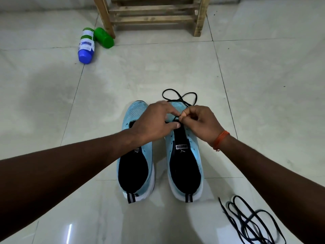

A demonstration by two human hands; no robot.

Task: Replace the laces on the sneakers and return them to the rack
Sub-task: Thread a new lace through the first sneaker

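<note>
Tiled floor (263, 85), seen from above.

- Two light-blue sneakers stand side by side near the middle, toes pointing far, heels near. Both have black linings and white soles.
- Left sneaker (136, 166): no lace can be seen in it. The left forearm crosses over its middle.
- Right sneaker (184, 166): a black lace (181, 99) runs across its front eyelets. The slack loops out on the floor just beyond the toe.
- Left hand (154, 120): it reaches across to the front of the right sneaker. Thumb and forefinger seem to pinch the black lace at the eyelets. The fingertips are motion-blurred, so this grip is uncertain.
- Right hand (198, 120): fingers curled, thumb and forefinger pinching the black lace just above the eyelets. It almost touches the left hand's fingertips. An orange thread (220, 140) is tied round this wrist.
- Loose lace (246, 223): a dark tangle on the floor at near right, apart from the right sneaker's heel.
- Wooden rack (153, 16): slatted, at the far edge and well apart from the sneakers. Only its lower slats and legs are in view.
- Two bottles lie on their sides at far left, touching each other. The white one has a blue cap (86, 46). The green one (104, 38) lies against the rack's left leg.
</note>
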